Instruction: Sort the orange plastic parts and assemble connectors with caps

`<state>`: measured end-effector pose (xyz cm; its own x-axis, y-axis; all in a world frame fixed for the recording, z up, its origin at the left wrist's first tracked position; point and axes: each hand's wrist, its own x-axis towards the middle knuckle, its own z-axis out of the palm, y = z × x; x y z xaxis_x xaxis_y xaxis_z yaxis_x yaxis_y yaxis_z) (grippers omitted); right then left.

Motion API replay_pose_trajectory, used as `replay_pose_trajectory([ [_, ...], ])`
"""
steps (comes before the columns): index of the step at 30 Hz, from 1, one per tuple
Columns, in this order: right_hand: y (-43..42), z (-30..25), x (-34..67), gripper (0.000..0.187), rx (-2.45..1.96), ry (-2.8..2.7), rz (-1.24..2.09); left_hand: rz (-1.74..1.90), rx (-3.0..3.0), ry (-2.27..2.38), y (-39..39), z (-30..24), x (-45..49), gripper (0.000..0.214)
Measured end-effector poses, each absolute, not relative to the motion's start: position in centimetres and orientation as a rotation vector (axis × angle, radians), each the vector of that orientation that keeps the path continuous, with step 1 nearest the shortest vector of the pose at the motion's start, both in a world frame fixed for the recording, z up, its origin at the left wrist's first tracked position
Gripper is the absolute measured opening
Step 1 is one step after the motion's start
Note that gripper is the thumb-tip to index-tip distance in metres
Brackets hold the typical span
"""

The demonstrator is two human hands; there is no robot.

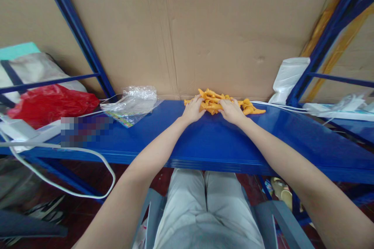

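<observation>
A pile of orange-yellow, glossy, knobbly pieces lies on the blue shelf top, close to the cardboard at the back. Their exact kind is hard to make out. My left hand rests on the left part of the pile, thumb apart from the fingers. On its right part lies my right hand, fingers stretched over the pieces and thumb spread inward. Both hands touch the pile, and some pieces are hidden beneath them. More pieces extend to the right, past my right hand.
Clear plastic packaging lies left of the pile. Further left are a red plastic bag and a looping white cable. A white pouch leans by the right blue post. Cardboard closes off the back.
</observation>
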<state>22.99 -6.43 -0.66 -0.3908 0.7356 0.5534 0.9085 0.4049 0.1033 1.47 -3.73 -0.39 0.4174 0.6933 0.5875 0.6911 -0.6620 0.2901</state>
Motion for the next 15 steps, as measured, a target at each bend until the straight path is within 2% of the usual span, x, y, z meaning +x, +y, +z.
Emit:
replay_pose_trajectory([
  [3,-6.3,-0.5,23.4,0.033,-1.393,-2.195,-0.555,1.304,2.247,1.166,-2.0,-1.1,1.5,0.055],
  [6,-6.2,-0.3,23.7,0.033,-1.362,-2.143,-0.523,1.268,1.935,1.091,-1.1,-1.3,1.4,0.035],
  [9,-6.1,-0.3,24.0,0.034,-1.311,-2.141,-0.496,1.224,1.872,0.930,-1.1,-1.0,1.2,0.013],
  [15,-6.0,-0.5,24.2,0.040,-1.253,-2.207,-0.493,1.213,1.928,0.955,-1.8,-0.2,0.7,0.011],
])
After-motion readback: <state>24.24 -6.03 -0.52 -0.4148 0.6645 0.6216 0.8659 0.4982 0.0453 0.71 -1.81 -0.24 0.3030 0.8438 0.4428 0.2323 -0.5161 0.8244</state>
